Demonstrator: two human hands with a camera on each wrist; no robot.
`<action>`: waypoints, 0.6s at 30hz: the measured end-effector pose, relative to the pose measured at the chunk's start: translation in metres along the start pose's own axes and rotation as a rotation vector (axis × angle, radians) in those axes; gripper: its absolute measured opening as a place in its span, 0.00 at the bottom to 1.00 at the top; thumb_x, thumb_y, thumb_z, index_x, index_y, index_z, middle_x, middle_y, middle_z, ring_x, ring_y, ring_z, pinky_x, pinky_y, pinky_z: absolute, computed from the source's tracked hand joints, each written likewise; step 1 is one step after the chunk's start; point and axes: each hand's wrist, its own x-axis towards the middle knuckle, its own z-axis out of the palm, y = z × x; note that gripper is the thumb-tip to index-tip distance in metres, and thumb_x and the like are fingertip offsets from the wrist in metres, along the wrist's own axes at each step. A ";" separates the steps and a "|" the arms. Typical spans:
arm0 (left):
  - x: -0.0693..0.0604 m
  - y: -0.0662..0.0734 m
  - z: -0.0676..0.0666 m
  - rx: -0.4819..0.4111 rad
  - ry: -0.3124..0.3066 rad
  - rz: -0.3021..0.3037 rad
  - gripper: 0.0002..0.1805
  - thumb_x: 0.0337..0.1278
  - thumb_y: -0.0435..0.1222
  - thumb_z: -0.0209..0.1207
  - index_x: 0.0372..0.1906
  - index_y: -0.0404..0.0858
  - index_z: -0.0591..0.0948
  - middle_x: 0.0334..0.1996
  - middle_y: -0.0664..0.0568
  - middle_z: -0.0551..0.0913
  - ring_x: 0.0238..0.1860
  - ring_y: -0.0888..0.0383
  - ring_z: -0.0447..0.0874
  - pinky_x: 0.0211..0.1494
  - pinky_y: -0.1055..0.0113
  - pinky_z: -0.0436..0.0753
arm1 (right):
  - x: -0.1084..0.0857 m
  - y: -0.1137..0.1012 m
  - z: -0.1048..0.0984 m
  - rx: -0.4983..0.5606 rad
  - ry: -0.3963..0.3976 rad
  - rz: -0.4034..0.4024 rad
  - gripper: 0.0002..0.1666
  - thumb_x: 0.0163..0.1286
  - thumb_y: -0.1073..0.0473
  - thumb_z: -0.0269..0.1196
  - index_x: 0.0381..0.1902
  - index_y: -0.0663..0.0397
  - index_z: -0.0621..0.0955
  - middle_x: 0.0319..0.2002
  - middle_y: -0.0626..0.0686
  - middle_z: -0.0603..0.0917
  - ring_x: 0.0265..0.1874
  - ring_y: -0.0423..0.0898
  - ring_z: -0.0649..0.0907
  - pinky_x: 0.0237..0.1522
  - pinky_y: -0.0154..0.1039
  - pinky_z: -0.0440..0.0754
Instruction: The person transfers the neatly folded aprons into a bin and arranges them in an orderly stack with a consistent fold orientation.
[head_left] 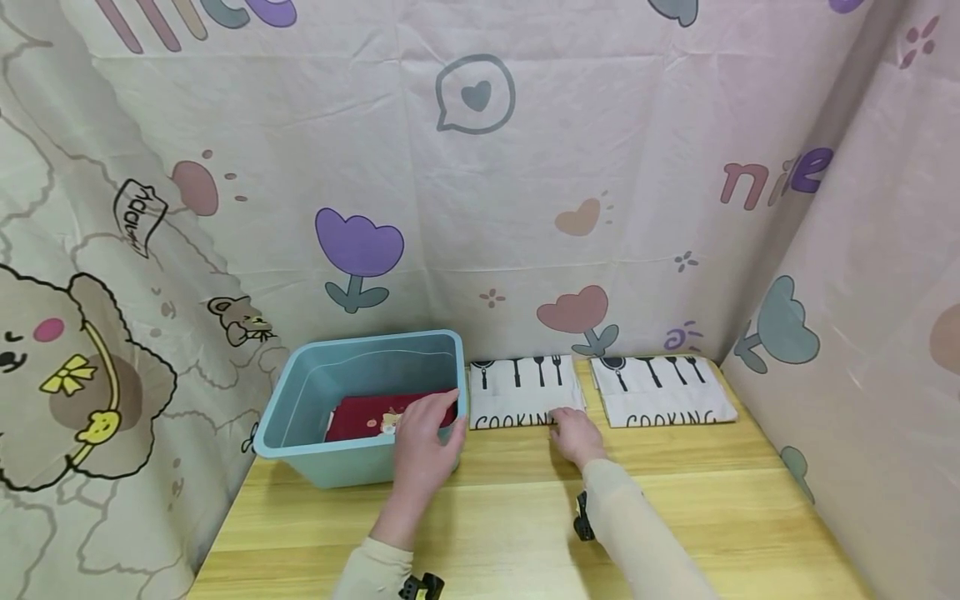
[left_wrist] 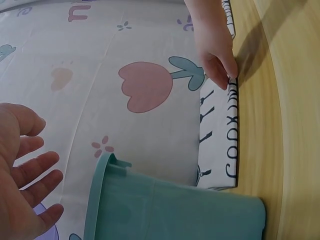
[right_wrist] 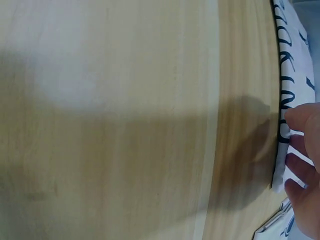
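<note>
"Folded cloth (head_left: 519,394)?"

"On my feed, beside the bin (head_left: 345,468). My right hand (head_left: 577,435) is at the cloth's near edge, fingers parted; left hand (head_left: 426,442) spread, empty. Looks light, floppy: I'd pinch that edge."

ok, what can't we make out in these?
Head view: part of the red cloth, behind the left hand.
Head view: end of the lettering on the towel beside the tub, under the right hand.
Left wrist view: the tub's inside, hidden by its wall.
Right wrist view: whether the right hand grips that towel; the edge cuts the hand off.
Right wrist view: most of the other towel, cut off below.
</note>
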 end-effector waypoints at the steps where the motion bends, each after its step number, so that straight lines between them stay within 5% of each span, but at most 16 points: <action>1: 0.000 0.000 0.001 -0.002 0.003 0.005 0.23 0.53 0.34 0.70 0.57 0.38 0.83 0.52 0.47 0.83 0.54 0.47 0.77 0.60 0.45 0.73 | 0.000 0.000 0.000 -0.004 0.003 0.002 0.20 0.65 0.63 0.65 0.56 0.60 0.81 0.54 0.61 0.81 0.54 0.62 0.79 0.58 0.56 0.74; 18: 0.002 0.021 0.028 -0.101 -0.031 0.016 0.21 0.55 0.33 0.68 0.55 0.40 0.83 0.52 0.48 0.83 0.55 0.49 0.78 0.59 0.51 0.76 | -0.015 0.011 0.008 -0.045 0.125 -0.047 0.12 0.64 0.66 0.65 0.46 0.57 0.85 0.36 0.52 0.80 0.36 0.52 0.79 0.37 0.47 0.81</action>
